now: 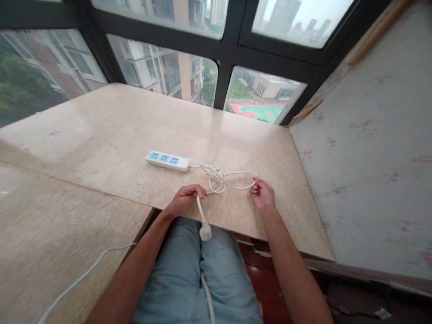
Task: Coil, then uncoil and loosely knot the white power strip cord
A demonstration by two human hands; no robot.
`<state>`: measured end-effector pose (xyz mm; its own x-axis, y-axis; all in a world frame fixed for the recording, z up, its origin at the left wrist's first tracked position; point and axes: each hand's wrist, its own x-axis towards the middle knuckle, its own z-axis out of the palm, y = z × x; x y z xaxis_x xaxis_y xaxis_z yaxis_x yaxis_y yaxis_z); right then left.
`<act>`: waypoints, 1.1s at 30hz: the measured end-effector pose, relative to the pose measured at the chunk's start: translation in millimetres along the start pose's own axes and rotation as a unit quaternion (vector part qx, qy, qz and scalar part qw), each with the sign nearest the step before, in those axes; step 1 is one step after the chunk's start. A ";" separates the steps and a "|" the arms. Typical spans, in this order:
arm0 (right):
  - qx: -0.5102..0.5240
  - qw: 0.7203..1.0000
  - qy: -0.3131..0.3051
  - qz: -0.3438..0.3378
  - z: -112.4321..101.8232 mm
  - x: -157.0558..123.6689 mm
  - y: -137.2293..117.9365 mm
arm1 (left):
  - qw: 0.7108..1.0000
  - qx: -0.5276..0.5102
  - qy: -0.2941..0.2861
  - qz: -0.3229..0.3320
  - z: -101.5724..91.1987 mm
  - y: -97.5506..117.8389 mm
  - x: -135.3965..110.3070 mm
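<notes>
A white power strip [168,162] with three blue socket panels lies on the stone ledge. Its white cord [218,176] leaves the right end and forms a loose tangle of loops on the surface. My left hand [187,198] is closed on the cord close to its plug end, and the white plug [205,231] dangles below the ledge's front edge, over my lap. On the right, my right hand [263,193] pinches the far end of a long cord loop that stretches out from the tangle.
The beige stone ledge [101,121] runs beneath dark-framed windows [189,31]. A flowered wall [367,148] bounds it at right. Another white cable [91,270] crosses the lower stone surface at left. A dark object [357,299] sits at lower right.
</notes>
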<state>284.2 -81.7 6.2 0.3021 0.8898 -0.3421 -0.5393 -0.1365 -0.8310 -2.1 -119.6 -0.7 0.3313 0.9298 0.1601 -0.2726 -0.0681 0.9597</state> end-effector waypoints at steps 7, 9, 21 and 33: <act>0.005 0.999 0.013 -0.038 1.1 -0.8 4.5 | 0.994 0.089 0.061 0.020 2.7 -11.2 1.7; 0.005 0.998 0.020 -0.051 1.2 -0.3 6.3 | 0.989 0.133 0.070 0.014 3.4 -11.7 0.7; -0.330 0.857 -0.091 -0.385 3.7 -25.5 32.9 | 0.978 0.132 0.161 0.024 11.0 -9.7 1.4; -0.539 0.606 -0.118 -0.574 5.0 -63.0 43.2 | 0.954 0.183 0.230 0.063 6.7 -18.5 2.8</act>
<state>237.9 -141.4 -5.9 -0.1972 0.6883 0.6981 0.7835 0.5386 -0.3098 9.8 -118.2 -16.5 -0.1382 0.9602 0.2427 0.0778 -0.2337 0.9692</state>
